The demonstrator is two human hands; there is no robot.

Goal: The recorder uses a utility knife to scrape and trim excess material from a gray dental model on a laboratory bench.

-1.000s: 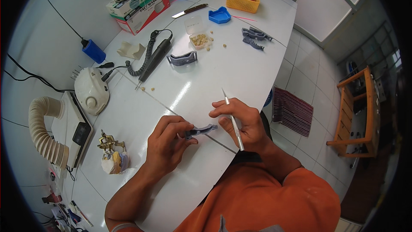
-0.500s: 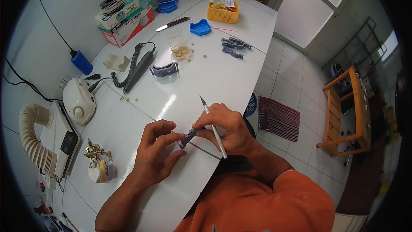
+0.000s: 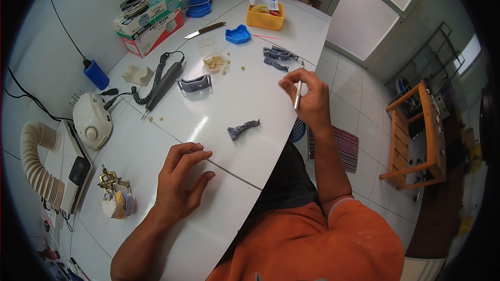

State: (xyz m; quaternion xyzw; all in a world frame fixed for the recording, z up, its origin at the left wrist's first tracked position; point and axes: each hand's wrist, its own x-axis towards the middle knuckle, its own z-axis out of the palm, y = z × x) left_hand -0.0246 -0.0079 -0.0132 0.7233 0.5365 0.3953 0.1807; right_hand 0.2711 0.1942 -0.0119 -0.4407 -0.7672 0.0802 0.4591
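Observation:
My right hand [image 3: 311,96] is raised by the right edge of the table, closed round a slim silver craft knife [image 3: 298,93] whose tip points away from me. Just beyond it lie several grey toothed dental pieces [image 3: 276,63]. A similar grey dental arch piece [image 3: 243,129] rests by itself on the white tabletop, touched by neither hand. Nearer to me, my left hand [image 3: 182,177] hovers low over the table with its fingers apart and nothing in it. Farther back stands a grey curved piece [image 3: 195,84], beside a small clear box [image 3: 214,63] of yellowish bits.
At the left are a dark handpiece [image 3: 165,84], its white control unit [image 3: 92,119], a ribbed hose [image 3: 39,158] and a brass articulator with a plaster model [image 3: 119,204]. Farther back sit a brown-handled knife [image 3: 205,30], a blue tray [image 3: 238,34] and a yellow basket [image 3: 266,19].
The grey piece once held between both hands now lies on the table. My right hand has moved up and right with the craft knife; my left hand stays nearby, fingers apart.

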